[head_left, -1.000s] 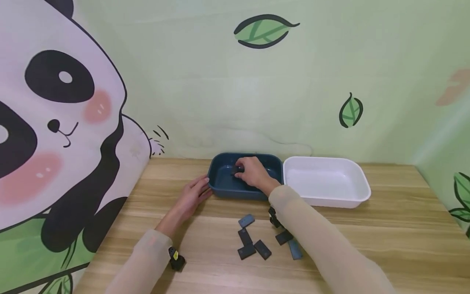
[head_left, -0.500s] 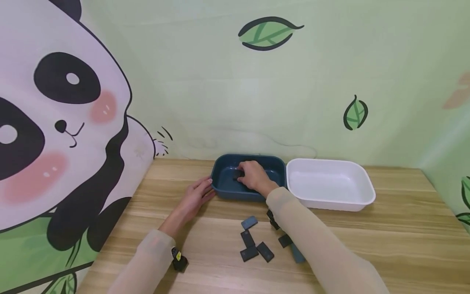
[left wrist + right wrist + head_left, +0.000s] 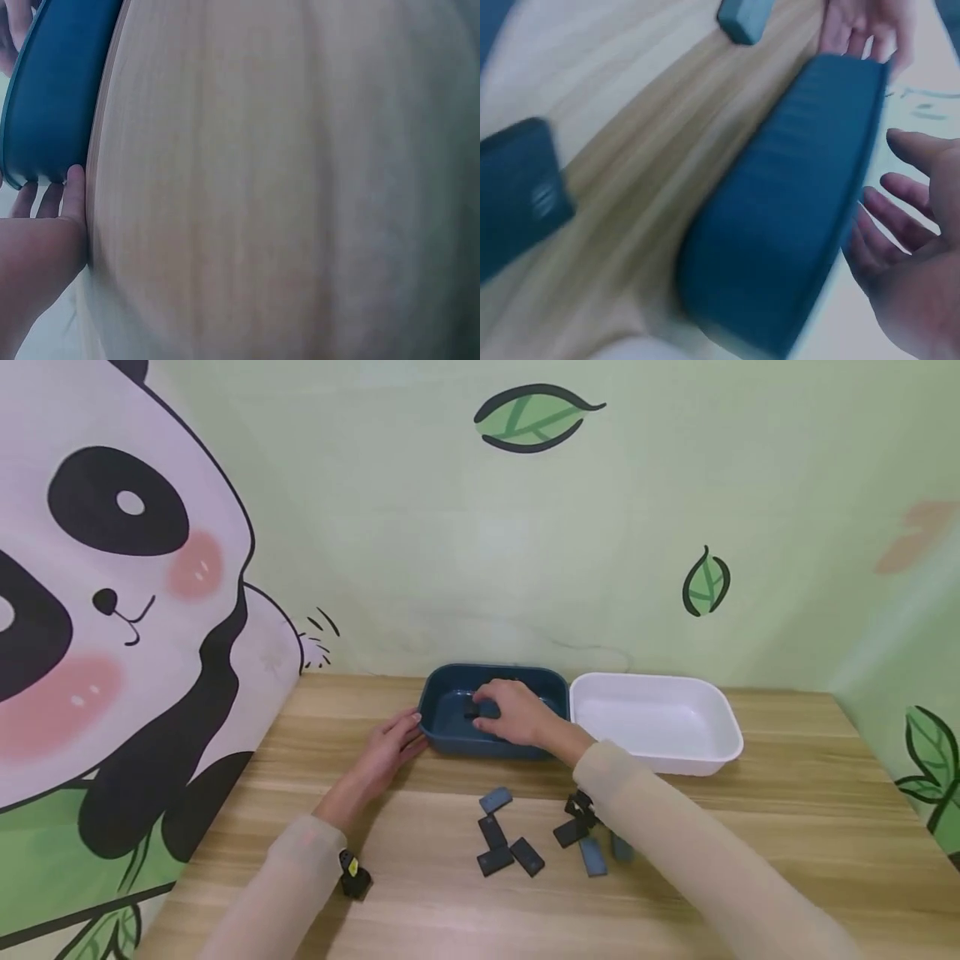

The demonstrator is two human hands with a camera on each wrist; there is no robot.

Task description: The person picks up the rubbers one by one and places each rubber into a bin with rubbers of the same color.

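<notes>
Over blue tray [image 3: 472,745], R fingers [image 3: 896,217] apart nr blk block [image 3: 471,707] inside.

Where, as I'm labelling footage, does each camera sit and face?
Head: worn there, facing forward and down at blue tray and white tray; both sleeves, left hand, right hand show.
Left wrist: on that wrist, facing blue tray's outside and table; left hand lower left, part of right hand top left.
Right wrist: on that wrist, facing blue tray's outside; right hand at right, left hand at top.
Both wrist views share blue tray and both hands.
</notes>
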